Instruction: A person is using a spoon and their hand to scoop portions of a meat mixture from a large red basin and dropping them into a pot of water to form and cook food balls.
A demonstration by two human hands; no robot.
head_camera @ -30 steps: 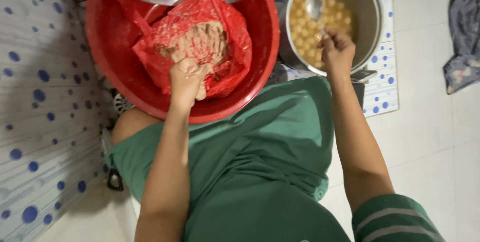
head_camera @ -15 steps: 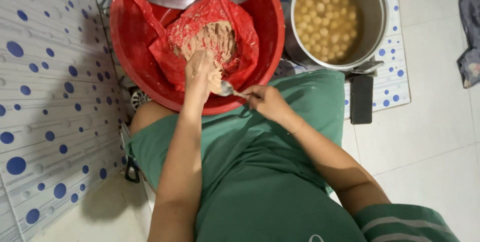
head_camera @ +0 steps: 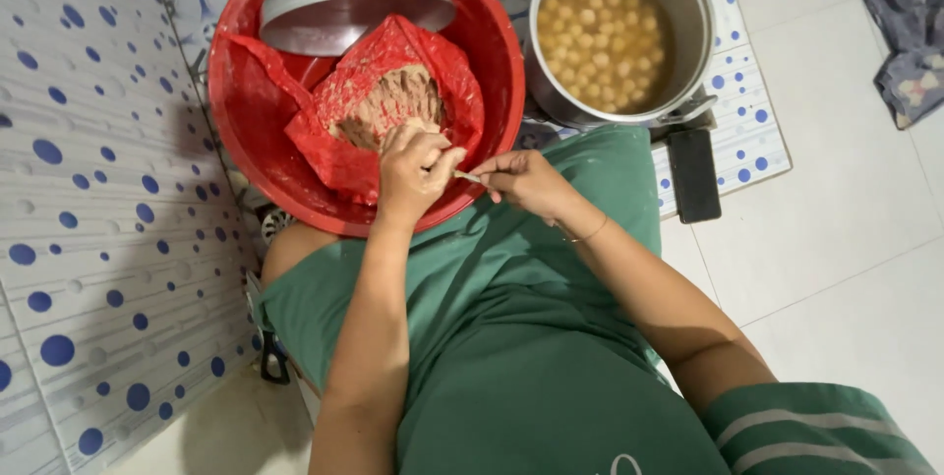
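Observation:
A big red basin (head_camera: 251, 155) rests in front of my lap. Inside it lies a red plastic bag (head_camera: 447, 77) opened around a brown minced paste (head_camera: 388, 106). My left hand (head_camera: 413, 170) is closed into a fist over the paste at the bag's near edge, squeezing some of it. My right hand (head_camera: 521, 180) holds a small spoon (head_camera: 469, 177) whose tip touches the left fist. To the right stands a metal pot (head_camera: 688, 3) of liquid with several pale yellow balls (head_camera: 605, 37) floating in it.
An upturned metal bowl (head_camera: 344, 3) lies at the far side of the basin. A dark flat object (head_camera: 693, 175) sits beside the pot on a dotted mat (head_camera: 752, 136). A dotted tiled wall (head_camera: 88, 190) is on the left, white floor tiles on the right, a cloth (head_camera: 905, 32) at the far right.
My right hand came back from the pot to the basin with the spoon and now meets my left fist. My left hand has closed on paste and shifted slightly nearer.

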